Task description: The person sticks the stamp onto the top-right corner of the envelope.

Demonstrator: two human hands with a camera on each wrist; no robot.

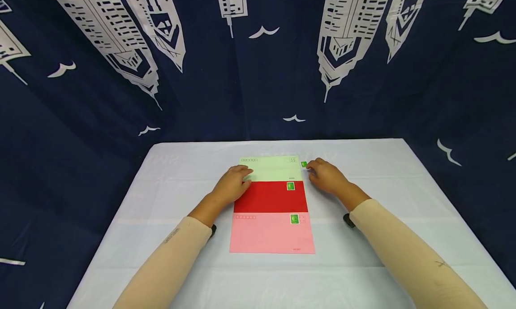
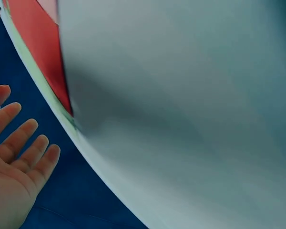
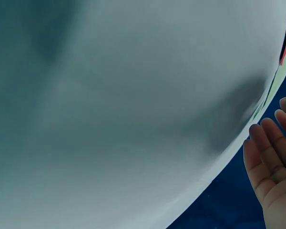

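Three envelopes overlap in a column: light green point(image 1: 274, 169) at the far end, red point(image 1: 268, 199) in the middle, pink point(image 1: 266, 239) nearest. A green stamp with a white border point(image 1: 290, 186) lies on the red one, and another stamp point(image 1: 294, 219) on the pink one. My right hand point(image 1: 328, 177) pinches a third green stamp point(image 1: 304, 164) at its fingertips, just by the light green envelope's right edge. On the left side, my left hand point(image 1: 233, 183) rests with loosely extended fingers over the edges of the light green and red envelopes. Its spread fingers point(image 2: 31, 136) show in the left wrist view.
A white cloth covers the table point(image 1: 161, 188). Behind it and around its sides hangs a dark blue cloth point(image 1: 201, 107) with white building and bird prints. Dark bands point(image 1: 349, 220) are worn at both wrists, below beige sleeves point(image 1: 403, 246).
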